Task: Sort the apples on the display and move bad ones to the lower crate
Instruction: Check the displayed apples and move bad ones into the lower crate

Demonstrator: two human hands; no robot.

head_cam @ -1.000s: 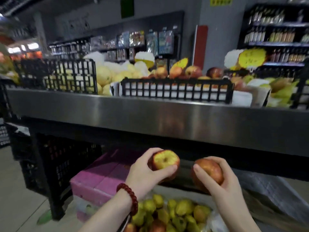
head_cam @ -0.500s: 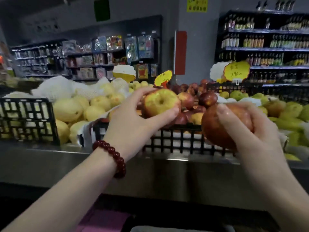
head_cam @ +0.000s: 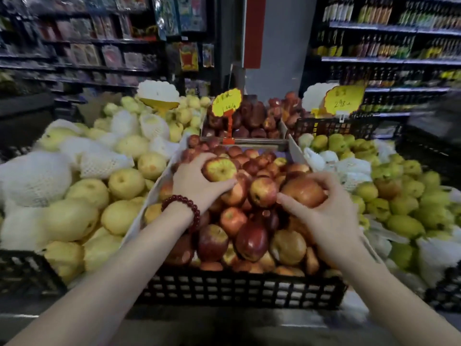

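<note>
Left hand (head_cam: 193,179), beaded bracelet (head_cam: 183,208) at wrist, curled around yellow-red apple (head_cam: 219,169) at frame center. Right hand (head_cam: 329,216) cupping glossy red apple (head_cam: 303,191) just right of center. Both atop round, smooth apple pile (head_cam: 249,233) in black lattice crate (head_cam: 239,288).

left hand (head_cam: 197,182) gripping yellow-red apple (head_cam: 219,169), right hand (head_cam: 329,211) gripping red apple (head_cam: 303,192)

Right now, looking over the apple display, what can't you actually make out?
- Lower crate: out of the head view, below the frame.
- Underside of the apple in the left hand: hidden by the palm.
- Price tag writing: too blurred.
- Shelf bottles: labels too small.
</note>
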